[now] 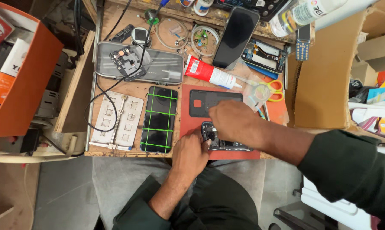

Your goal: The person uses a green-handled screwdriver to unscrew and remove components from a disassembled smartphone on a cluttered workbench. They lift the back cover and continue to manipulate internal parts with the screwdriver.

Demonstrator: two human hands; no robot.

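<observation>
Both hands are down on the opened phone, which lies on the red mat at the near edge of the bench. The left hand comes in from below, fingers pressed together and pinching the phone's camera end, thumb tip right on the bare internals. The right hand arches over from the far side, fingers curled down onto the frame; whether those tips grip anything small I cannot tell, the knuckles hide them.

Just beyond the right fingers lies the black back cover, loose on the mat. Left of the left fingers sits a phone with a green grid on its screen, then a pale metal clamping jig. Further out: a red-and-white glue tube, scissors with yellow handles, a grey tray with a fixture on it, and a dark phone leaning at the back.

The risk here: the phone sits close to the mat's near edge, so a hard push from either hand could slide it off, and a thumb slipping over exposed parts could damage them.
</observation>
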